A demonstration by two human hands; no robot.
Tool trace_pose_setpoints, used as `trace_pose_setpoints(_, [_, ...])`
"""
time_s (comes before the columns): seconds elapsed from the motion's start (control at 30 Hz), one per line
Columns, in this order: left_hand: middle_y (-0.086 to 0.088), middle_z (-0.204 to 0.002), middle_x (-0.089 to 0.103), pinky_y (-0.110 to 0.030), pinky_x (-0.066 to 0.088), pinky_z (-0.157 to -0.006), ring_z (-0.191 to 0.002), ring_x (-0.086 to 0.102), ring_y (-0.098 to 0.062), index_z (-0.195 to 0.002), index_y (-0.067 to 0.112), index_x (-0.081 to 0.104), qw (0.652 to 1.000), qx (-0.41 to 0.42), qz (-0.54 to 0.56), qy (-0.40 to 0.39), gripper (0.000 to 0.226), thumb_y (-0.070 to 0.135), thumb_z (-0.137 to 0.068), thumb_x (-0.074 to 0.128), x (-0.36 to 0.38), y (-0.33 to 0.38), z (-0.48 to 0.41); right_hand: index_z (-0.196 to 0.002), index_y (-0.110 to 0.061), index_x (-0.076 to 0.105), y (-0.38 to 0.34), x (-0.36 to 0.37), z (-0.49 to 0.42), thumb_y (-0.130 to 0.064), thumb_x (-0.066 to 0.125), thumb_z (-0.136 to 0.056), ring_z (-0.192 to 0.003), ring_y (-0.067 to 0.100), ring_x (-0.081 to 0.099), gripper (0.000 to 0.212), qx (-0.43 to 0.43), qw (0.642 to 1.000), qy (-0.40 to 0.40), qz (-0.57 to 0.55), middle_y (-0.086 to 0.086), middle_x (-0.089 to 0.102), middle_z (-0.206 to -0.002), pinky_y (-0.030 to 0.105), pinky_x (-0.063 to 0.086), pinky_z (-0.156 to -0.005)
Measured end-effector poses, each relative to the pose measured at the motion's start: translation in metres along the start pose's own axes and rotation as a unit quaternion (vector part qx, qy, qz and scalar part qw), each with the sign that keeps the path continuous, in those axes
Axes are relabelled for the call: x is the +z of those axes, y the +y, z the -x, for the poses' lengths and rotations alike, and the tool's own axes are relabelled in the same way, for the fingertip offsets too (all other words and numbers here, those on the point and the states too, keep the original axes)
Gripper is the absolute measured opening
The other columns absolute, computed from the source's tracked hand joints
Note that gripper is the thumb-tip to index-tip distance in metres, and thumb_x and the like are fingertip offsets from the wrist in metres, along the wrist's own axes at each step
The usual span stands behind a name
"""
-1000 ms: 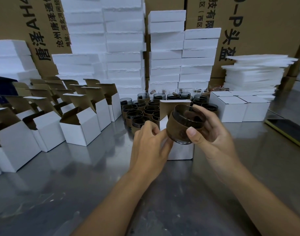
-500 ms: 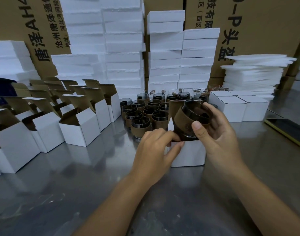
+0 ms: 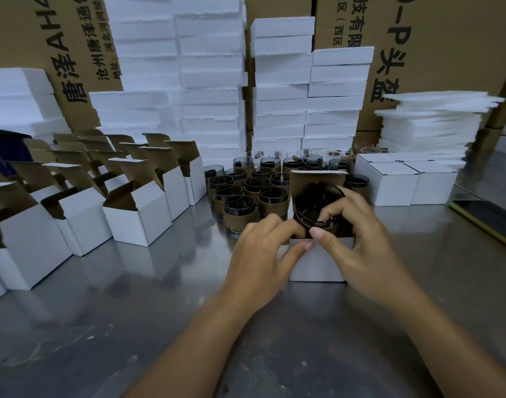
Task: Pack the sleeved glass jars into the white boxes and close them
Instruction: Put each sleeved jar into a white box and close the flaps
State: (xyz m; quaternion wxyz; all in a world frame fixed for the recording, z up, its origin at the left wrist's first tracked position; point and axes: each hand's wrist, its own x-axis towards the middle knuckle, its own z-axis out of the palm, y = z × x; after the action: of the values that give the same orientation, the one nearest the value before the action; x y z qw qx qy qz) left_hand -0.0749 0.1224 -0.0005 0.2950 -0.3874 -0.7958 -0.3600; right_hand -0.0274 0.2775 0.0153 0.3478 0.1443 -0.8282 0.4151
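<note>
A dark glass jar in a brown sleeve sits partly inside an open white box at the table's middle, the box's lid flap standing up behind it. My right hand grips the jar, fingers hooked over its rim and thumb on its near side. The box's left front edge is held by my left hand, its fingers curled at the opening. A cluster of several sleeved jars stands just behind and left.
Rows of open white boxes fill the left side. Closed white boxes stand at the right, a dark flat object lies at the right edge. Foam stacks and brown cartons line the back of the steel table.
My right hand has lowered the jar from above the box down into its opening. The left hand stayed on the box's left edge, and the box sits slightly nearer.
</note>
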Motion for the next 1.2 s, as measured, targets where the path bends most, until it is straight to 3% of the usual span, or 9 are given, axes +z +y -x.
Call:
trace_pose_setpoints(0.13, [0.017,-0.076,0.040,-0.015,0.032,-0.073,-0.073,0.040,0.001,-0.087,0.021,0.060,1.000,-0.004,0.006,0.011,0.024,0.043,-0.088,0.050,0.000,-0.001,0.000,-0.081,-0.032,0.052,0.001,0.000,0.001,-0.016,0.066,-0.083,-0.130,-0.005,0.031,0.021,0.007,0.999,-0.009,0.032,-0.021,0.038,-0.131,0.007,0.026,-0.098])
trace_pose_setpoints(0.3, [0.014,-0.076,0.044,-0.016,0.031,-0.072,-0.072,0.041,0.000,-0.086,0.020,0.058,1.000,0.001,0.005,0.010,0.023,0.042,-0.088,0.052,-0.001,-0.001,0.001,-0.073,-0.038,0.055,0.001,0.000,0.001,-0.021,0.061,-0.087,-0.131,-0.001,0.024,0.023,0.009,0.997,-0.032,0.065,-0.029,0.032,-0.131,0.006,0.016,-0.099])
trace_pose_setpoints(0.5, [0.020,-0.077,0.040,-0.014,0.032,-0.072,-0.073,0.041,0.002,-0.090,0.024,0.057,1.000,0.010,0.000,0.015,0.020,0.043,-0.088,0.052,0.000,-0.002,0.002,-0.068,-0.038,0.052,0.002,0.002,0.003,-0.026,0.052,-0.093,-0.128,-0.003,0.024,0.027,0.000,0.993,-0.057,0.100,-0.031,0.032,-0.127,0.025,0.020,-0.103])
trace_pose_setpoints(0.67, [0.012,-0.081,0.050,-0.021,0.044,-0.073,-0.081,0.054,-0.008,-0.110,0.048,0.045,0.986,-0.076,0.144,0.032,0.028,0.043,-0.085,0.057,-0.003,0.000,0.000,-0.091,-0.027,0.061,0.000,0.006,-0.003,-0.020,0.044,-0.092,-0.109,0.002,0.050,0.018,0.000,0.992,0.122,0.002,-0.009,0.054,-0.108,0.017,0.038,-0.091])
trace_pose_setpoints(0.8, [0.005,-0.094,0.053,-0.008,0.043,-0.072,-0.086,0.056,-0.003,-0.117,0.049,0.034,0.944,-0.209,0.256,0.022,0.032,0.038,-0.093,0.051,-0.002,0.000,-0.005,-0.094,-0.038,0.055,0.007,0.001,-0.008,-0.018,0.052,-0.093,-0.092,-0.010,0.056,0.020,0.140,0.961,0.203,-0.125,-0.017,0.060,-0.099,0.013,0.040,-0.079])
trace_pose_setpoints(0.87, [0.005,-0.098,0.052,-0.005,0.042,-0.069,-0.086,0.056,0.000,-0.125,0.041,0.033,0.931,-0.244,0.270,-0.020,0.037,0.037,-0.093,0.051,0.000,-0.002,-0.005,-0.100,-0.036,0.056,0.014,0.000,-0.010,-0.020,0.057,-0.092,-0.095,-0.004,0.058,0.018,0.214,0.941,0.190,-0.181,-0.014,0.061,-0.102,0.017,0.042,-0.080])
trace_pose_setpoints(0.97, [0.005,-0.102,0.052,-0.010,0.044,-0.070,-0.087,0.056,0.000,-0.131,0.036,0.033,0.922,-0.264,0.278,-0.047,0.043,0.039,-0.092,0.052,0.001,-0.002,-0.006,-0.117,-0.028,0.055,0.016,0.002,-0.010,-0.022,0.062,-0.089,-0.095,-0.003,0.058,0.030,0.278,0.924,0.143,-0.223,-0.009,0.061,-0.108,0.009,0.043,-0.070])
trace_pose_setpoints(1.1, [0.003,-0.109,0.050,-0.016,0.047,-0.075,-0.094,0.057,-0.008,-0.132,0.037,0.033,0.917,-0.276,0.284,-0.049,0.047,0.034,-0.091,0.055,0.000,-0.002,-0.007,-0.117,-0.031,0.051,0.016,0.006,-0.008,-0.013,0.061,-0.089,-0.075,-0.018,0.059,0.035,0.279,0.933,0.082,-0.213,-0.020,0.059,-0.097,0.002,0.042,-0.059])
trace_pose_setpoints(1.2, [0.005,-0.110,0.047,-0.004,0.044,-0.068,-0.092,0.055,-0.002,-0.134,0.036,0.032,0.914,-0.281,0.288,-0.054,0.050,0.028,-0.091,0.057,0.000,-0.001,-0.009,-0.119,-0.033,0.049,0.016,0.006,-0.007,-0.008,0.061,-0.088,-0.071,-0.025,0.054,0.041,0.269,0.940,0.066,-0.198,-0.023,0.057,-0.092,-0.003,0.038,-0.054])
